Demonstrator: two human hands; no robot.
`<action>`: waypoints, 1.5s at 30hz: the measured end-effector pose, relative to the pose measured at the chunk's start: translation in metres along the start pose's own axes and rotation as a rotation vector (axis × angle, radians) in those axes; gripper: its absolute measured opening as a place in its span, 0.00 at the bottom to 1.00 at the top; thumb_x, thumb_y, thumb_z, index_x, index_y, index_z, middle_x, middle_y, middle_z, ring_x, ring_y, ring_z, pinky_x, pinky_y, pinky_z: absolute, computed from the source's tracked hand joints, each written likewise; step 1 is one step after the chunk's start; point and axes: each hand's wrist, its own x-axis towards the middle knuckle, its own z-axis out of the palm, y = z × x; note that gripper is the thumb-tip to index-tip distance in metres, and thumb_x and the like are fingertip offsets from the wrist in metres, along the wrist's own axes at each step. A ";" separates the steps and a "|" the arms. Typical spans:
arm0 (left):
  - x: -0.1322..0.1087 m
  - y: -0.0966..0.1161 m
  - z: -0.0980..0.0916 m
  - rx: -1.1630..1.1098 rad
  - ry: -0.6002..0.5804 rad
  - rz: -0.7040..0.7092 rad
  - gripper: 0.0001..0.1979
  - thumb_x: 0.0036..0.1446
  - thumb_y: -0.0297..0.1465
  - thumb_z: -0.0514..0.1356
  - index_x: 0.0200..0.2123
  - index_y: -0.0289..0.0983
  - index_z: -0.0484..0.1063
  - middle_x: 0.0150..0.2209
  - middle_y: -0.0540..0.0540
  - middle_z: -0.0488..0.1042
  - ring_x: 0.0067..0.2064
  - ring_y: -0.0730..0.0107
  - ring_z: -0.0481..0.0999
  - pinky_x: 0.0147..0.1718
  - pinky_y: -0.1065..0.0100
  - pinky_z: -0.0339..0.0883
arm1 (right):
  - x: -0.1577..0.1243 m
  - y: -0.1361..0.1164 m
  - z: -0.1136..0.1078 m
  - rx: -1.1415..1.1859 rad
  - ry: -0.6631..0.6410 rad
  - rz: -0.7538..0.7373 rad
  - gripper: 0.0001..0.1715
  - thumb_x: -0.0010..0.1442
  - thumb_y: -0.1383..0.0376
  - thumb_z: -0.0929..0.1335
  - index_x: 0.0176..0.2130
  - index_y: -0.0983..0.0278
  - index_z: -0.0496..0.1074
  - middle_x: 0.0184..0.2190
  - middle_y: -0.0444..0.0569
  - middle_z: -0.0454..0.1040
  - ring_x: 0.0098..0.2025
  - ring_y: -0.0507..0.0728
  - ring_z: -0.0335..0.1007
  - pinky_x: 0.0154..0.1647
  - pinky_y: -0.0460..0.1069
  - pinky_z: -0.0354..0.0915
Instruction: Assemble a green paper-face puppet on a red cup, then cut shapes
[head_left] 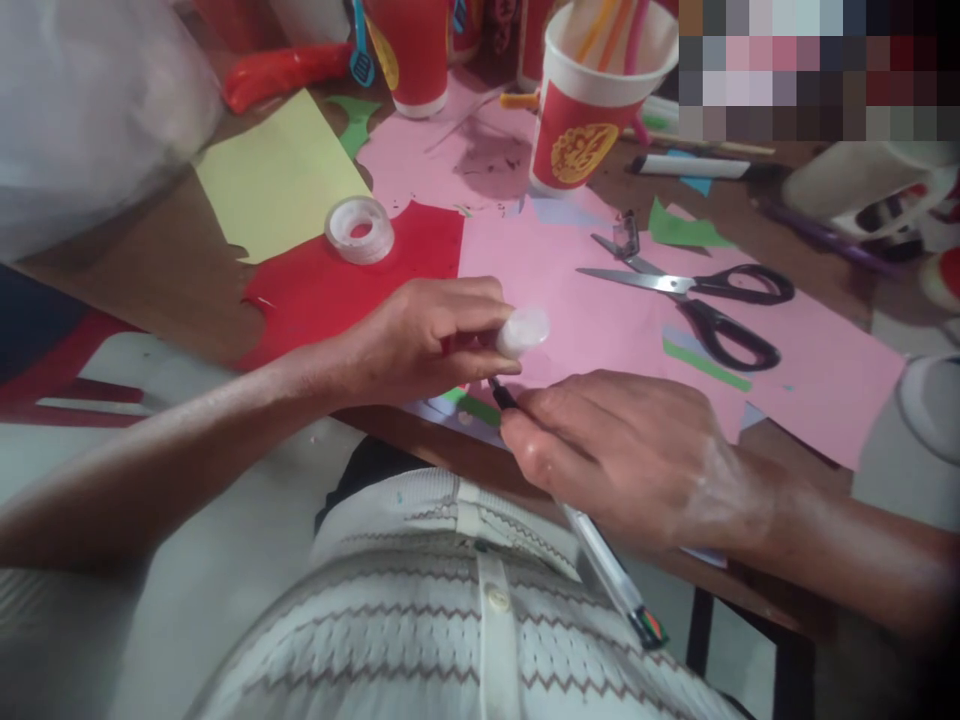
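Observation:
My left hand (442, 335) pinches a small white cylinder with a rounded, shiny end (523, 332) between thumb and fingers; I cannot make out what it is exactly. Held in my right hand (607, 445) is a pen (604, 560) with a pale barrel and a dark grip. Its tip points up-left, close beneath the white piece; whether they touch is unclear. Both hands are over the front edge of the table, above pink paper (525, 275). Black-handled scissors (682, 288) lie spread on that paper, beyond my right hand. A roll of clear tape (359, 230) rests on red paper (427, 245).
A red and white paper cup (592, 110) holding colourful sticks stands at the back, with another red cup (409, 50) beside it. Yellow paper (281, 175) lies to the left. A marker (697, 167), green scraps (686, 225) and a white mug (862, 185) are at the right.

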 end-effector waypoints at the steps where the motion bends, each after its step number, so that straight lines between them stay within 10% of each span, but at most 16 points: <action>1: 0.000 0.000 0.000 -0.003 0.000 0.005 0.07 0.57 0.29 0.58 0.27 0.36 0.70 0.28 0.47 0.72 0.30 0.72 0.70 0.27 0.71 0.63 | 0.001 0.000 0.001 0.000 -0.005 -0.004 0.08 0.61 0.72 0.63 0.32 0.64 0.69 0.21 0.42 0.73 0.22 0.53 0.68 0.21 0.48 0.57; 45: 0.000 -0.005 -0.005 -0.142 -0.081 0.002 0.07 0.58 0.32 0.57 0.32 0.35 0.71 0.29 0.46 0.71 0.29 0.73 0.68 0.27 0.70 0.62 | -0.021 0.021 0.003 0.214 0.006 0.098 0.03 0.62 0.69 0.65 0.35 0.65 0.68 0.25 0.46 0.75 0.29 0.54 0.72 0.29 0.49 0.67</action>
